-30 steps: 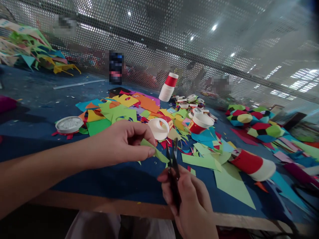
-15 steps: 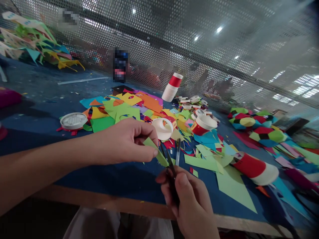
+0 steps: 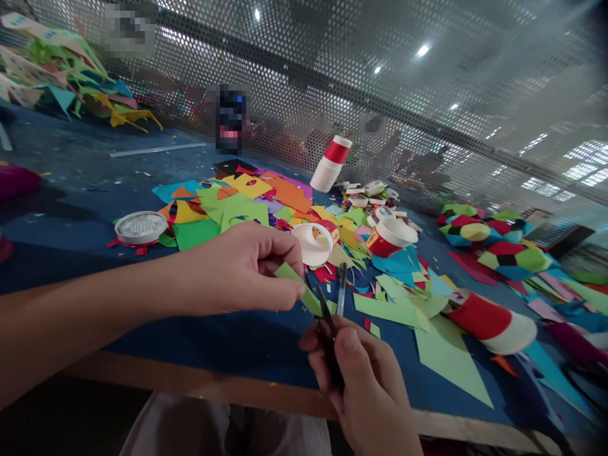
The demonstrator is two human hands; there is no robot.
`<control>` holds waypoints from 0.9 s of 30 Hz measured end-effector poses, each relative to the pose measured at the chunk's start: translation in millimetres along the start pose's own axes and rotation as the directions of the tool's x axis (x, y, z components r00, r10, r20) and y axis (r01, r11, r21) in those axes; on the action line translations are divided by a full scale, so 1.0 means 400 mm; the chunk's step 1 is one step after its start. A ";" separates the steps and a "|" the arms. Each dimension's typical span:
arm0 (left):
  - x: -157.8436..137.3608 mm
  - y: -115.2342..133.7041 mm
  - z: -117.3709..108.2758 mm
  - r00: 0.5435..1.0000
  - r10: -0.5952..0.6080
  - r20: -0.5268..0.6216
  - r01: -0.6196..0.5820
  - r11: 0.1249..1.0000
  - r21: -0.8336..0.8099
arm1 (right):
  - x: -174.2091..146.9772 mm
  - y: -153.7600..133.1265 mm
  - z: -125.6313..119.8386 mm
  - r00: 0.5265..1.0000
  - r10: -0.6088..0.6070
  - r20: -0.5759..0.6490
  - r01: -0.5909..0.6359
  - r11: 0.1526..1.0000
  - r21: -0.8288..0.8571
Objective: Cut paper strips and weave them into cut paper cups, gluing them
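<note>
My left grip (image 3: 251,269) pinches a narrow, light-green paper strip (image 3: 312,303) above the near side of the blue bench (image 3: 266,354); my right grip (image 3: 368,377) wraps dark metal scissors (image 3: 325,310). I judge the paper feather-light, easily creased, best pinched at its far-left end.

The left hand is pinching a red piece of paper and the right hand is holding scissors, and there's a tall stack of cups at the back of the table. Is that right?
Not quite: the piece of paper in the left hand is light green, not red, as the head view shows. The right hand does hold scissors, and the stack of cups is at the back.
</note>
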State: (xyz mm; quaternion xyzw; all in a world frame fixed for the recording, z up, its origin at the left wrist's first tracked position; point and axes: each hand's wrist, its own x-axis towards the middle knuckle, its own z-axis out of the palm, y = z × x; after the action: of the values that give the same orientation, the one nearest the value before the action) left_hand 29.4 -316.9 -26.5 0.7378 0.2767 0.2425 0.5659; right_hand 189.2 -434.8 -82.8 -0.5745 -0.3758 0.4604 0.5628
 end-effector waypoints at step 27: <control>-0.006 0.007 0.005 0.998 -0.049 0.028 0.049 0.998 -0.033 | -0.008 -0.004 0.007 0.996 -0.024 -0.081 0.028 0.998 0.049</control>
State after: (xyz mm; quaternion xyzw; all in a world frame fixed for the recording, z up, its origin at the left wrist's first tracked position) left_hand 29.4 -320.6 -24.3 0.7245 0.2829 0.2230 0.5876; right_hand 185.7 -437.0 -80.6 -0.5733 -0.3487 0.4389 0.5976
